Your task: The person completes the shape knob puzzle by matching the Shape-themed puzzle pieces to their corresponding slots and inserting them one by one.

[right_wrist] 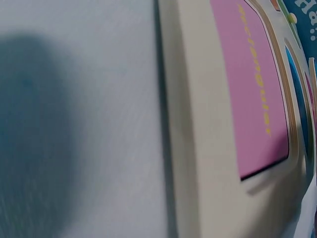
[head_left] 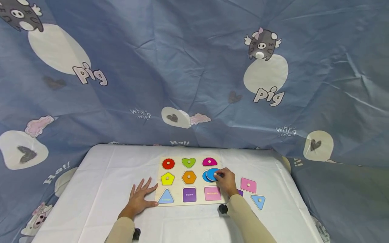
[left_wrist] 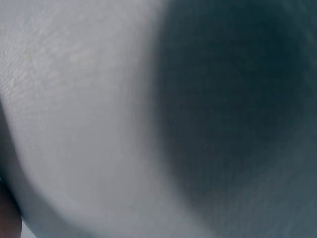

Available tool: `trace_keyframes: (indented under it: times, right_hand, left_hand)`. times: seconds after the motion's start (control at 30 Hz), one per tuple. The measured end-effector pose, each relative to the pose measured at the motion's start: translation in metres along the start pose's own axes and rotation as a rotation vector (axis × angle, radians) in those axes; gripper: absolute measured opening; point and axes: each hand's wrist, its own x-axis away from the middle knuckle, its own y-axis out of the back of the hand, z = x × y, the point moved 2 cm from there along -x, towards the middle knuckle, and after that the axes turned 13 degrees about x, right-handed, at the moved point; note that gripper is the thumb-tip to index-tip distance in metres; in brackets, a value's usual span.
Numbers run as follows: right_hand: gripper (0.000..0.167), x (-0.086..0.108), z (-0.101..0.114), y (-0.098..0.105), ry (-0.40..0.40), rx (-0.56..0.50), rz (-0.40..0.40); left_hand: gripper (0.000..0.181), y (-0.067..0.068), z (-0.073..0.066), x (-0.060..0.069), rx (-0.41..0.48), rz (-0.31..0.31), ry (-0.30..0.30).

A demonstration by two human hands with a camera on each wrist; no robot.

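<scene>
On the white-covered table lies a wooden shape puzzle board (head_left: 177, 199). My right hand (head_left: 228, 182) pinches the small knob of a blue rounded puzzle piece (head_left: 212, 174), which overlaps the blue recess (head_left: 205, 176) at the board's right side, offset to the right. With fingers spread, my left hand (head_left: 140, 198) rests at the board's left edge, thumb and index fingertip touching or close to it. Knobbed pieces sit in the top row and in the yellow and orange places. The bottom recesses show bare printed colours; the pink recess (right_wrist: 257, 94) fills much of the right wrist view.
Right of the board lie a pink rectangular piece (head_left: 248, 185), a light blue triangle piece (head_left: 258, 201) and a purple piece (head_left: 240, 192) partly hidden by the right wrist. A blue pig-print cloth (head_left: 194, 74) hangs behind the table. The left wrist view is mostly blurred white cloth and shadow.
</scene>
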Motion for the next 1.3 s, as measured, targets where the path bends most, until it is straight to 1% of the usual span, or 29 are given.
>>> trace_keyframes:
  times: [0.07, 0.2, 0.3, 0.5, 0.7, 0.93, 1.3]
  right_hand:
    - [0.009, -0.001, 0.001, -0.002, -0.007, 0.001, 0.009]
    - [0.008, -0.003, 0.003, -0.007, 0.035, 0.02, -0.012]
    - [0.008, -0.003, 0.004, -0.011, 0.051, 0.036, -0.017]
    - [0.008, 0.0, 0.007, -0.017, 0.043, 0.043, -0.01]
    - [0.007, 0.0, 0.01, -0.02, 0.052, 0.071, -0.032]
    - [0.008, 0.002, 0.011, -0.022, 0.04, 0.106, -0.009]
    - [0.007, 0.001, 0.01, -0.021, 0.025, 0.086, -0.016]
  left_hand:
    - [0.087, 0.0, 0.001, 0.0, 0.002, -0.001, 0.003]
    - [0.089, -0.001, 0.002, 0.0, 0.007, 0.003, 0.009]
    - [0.09, -0.001, 0.003, 0.0, 0.011, 0.009, 0.013]
    - [0.09, 0.0, 0.002, 0.003, 0.028, 0.014, 0.01]
    - [0.09, 0.001, 0.002, 0.002, 0.029, 0.028, 0.035]
    - [0.088, 0.003, -0.002, 0.003, 0.034, 0.035, 0.04]
    - [0.088, 0.002, -0.001, 0.0, 0.034, 0.033, 0.038]
